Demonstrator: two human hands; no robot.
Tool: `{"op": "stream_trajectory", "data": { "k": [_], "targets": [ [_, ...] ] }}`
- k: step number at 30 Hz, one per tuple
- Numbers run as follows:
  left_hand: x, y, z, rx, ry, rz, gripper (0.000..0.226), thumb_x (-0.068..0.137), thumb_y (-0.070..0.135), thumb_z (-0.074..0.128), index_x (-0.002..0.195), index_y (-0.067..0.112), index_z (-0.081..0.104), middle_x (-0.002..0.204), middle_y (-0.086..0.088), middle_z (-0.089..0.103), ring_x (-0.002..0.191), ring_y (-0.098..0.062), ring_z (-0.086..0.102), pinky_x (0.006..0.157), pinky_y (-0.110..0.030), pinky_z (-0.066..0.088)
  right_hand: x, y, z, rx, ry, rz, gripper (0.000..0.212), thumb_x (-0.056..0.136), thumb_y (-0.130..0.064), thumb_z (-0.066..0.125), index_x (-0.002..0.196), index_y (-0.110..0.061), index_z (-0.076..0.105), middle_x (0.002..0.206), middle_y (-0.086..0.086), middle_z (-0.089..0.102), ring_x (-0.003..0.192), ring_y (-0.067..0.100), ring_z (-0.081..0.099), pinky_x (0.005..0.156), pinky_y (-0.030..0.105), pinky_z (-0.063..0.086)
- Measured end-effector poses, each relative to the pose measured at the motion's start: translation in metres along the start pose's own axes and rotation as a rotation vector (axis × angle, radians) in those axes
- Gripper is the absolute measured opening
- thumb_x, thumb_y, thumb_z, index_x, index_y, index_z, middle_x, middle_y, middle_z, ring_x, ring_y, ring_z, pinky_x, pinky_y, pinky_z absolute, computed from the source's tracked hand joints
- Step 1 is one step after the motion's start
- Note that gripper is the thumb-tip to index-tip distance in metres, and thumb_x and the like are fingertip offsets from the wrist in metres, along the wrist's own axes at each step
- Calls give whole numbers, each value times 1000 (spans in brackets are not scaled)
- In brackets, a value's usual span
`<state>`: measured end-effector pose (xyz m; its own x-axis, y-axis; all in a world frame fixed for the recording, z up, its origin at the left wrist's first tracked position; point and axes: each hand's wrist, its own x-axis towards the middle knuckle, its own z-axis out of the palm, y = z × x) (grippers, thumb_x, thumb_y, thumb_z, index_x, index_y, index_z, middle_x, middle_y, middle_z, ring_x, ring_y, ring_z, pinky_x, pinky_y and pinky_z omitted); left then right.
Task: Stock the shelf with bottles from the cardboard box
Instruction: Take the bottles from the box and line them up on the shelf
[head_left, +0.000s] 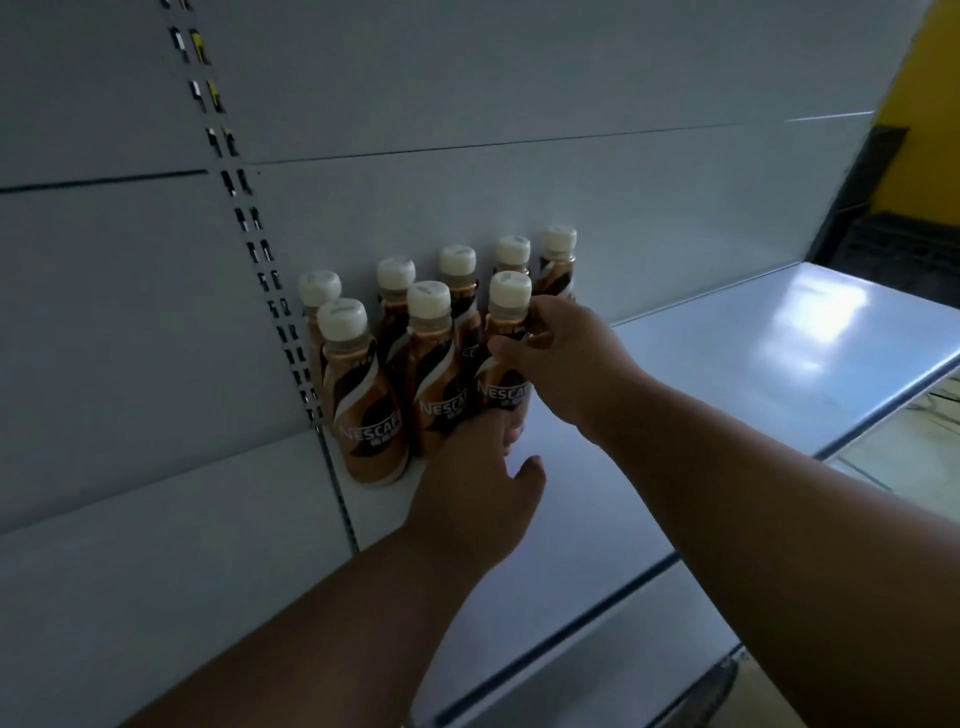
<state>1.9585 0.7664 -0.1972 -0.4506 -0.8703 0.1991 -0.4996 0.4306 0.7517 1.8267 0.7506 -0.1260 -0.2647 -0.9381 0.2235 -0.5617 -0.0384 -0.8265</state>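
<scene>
Several brown coffee bottles with white caps stand in two rows at the left end of the white shelf (701, 364), against the back panel. My right hand (561, 358) grips the neck and shoulder of the rightmost front-row bottle (506, 374), which stands upright on the shelf. My left hand (478, 483) reaches in below it, fingers touching the base of that same bottle, thumb spread out to the right. The front-left bottle (363, 405) and the front-middle bottle (434, 364) stand free. The cardboard box is not in view.
A slotted upright rail (270, 291) runs down the back panel just left of the bottles. The shelf stretches bare to the right of the bottles. A lower shelf edge (597, 623) shows beneath. A yellow wall and dark racking (898, 208) sit at the far right.
</scene>
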Motion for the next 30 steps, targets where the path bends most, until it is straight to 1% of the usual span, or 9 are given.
{"op": "stream_trajectory", "data": {
  "k": [2, 5, 9, 12, 15, 18, 20, 23, 30],
  "targets": [
    [6, 0, 1, 15, 2, -8, 21, 90, 21, 57, 110, 14, 57, 113, -5, 62, 111, -16, 60, 95, -28, 48, 6, 0, 3, -29, -27, -30, 21, 89, -26, 69, 109, -20, 66, 99, -2, 72, 96, 16, 68, 89, 44, 57],
    [9, 2, 3, 69, -14, 7, 38, 91, 20, 55, 129, 14, 55, 128, 1, 60, 120, -8, 55, 105, -31, 46, 11, -2, 5, -91, -65, -66, 21, 92, -24, 64, 112, -16, 63, 101, 1, 71, 98, 19, 67, 91, 46, 55],
    [10, 6, 3, 71, -3, 5, 42, 92, 19, 57, 133, 15, 52, 131, 2, 57, 122, -6, 53, 106, -29, 44, 11, -3, 6, -143, -78, -61, 24, 94, -26, 61, 117, -19, 60, 103, -1, 69, 99, 18, 66, 90, 44, 55],
    [5, 7, 1, 99, -13, 13, 42, 93, 19, 57, 134, 14, 51, 135, 1, 54, 127, -8, 49, 108, -26, 40, -2, 0, 6, -153, -44, -39, 30, 93, -27, 60, 123, -23, 57, 111, -3, 68, 104, 17, 64, 90, 41, 54],
    [-9, 13, -1, 37, 9, 17, 36, 93, 21, 60, 129, 17, 54, 120, 9, 56, 118, -6, 54, 98, -19, 42, -31, 1, -5, -199, 16, 13, 38, 94, -29, 61, 132, -24, 54, 121, -4, 63, 111, 15, 60, 88, 30, 48],
    [-32, 25, -7, 32, 33, 40, 30, 92, 23, 62, 122, 22, 58, 107, 17, 56, 101, 1, 55, 92, -20, 46, -73, -8, -22, -277, 67, 26, 38, 94, -35, 61, 131, -26, 55, 125, -7, 62, 113, 12, 58, 94, 29, 48],
    [-52, 36, -12, 9, 39, 41, 32, 93, 23, 61, 124, 26, 58, 109, 17, 58, 100, 2, 55, 92, -23, 48, -106, -18, -33, -303, 87, 34, 39, 95, -36, 59, 133, -27, 54, 126, -7, 61, 113, 10, 57, 98, 31, 49],
    [-91, 55, -21, -15, 22, 69, 33, 94, 23, 61, 126, 28, 57, 112, 15, 60, 100, 1, 56, 86, -15, 43, -162, -34, -47, -342, 131, 54, 44, 96, -37, 58, 138, -27, 50, 130, -10, 60, 108, 2, 54, 97, 26, 49],
    [-202, 75, -14, -16, -150, 159, 34, 93, 21, 63, 126, 25, 59, 110, 11, 58, 97, 0, 54, 74, -6, 38, -303, -43, -51, -326, 258, 114, 40, 92, -31, 65, 131, -25, 55, 121, -11, 61, 104, 0, 56, 92, 20, 48]
  ]
}}
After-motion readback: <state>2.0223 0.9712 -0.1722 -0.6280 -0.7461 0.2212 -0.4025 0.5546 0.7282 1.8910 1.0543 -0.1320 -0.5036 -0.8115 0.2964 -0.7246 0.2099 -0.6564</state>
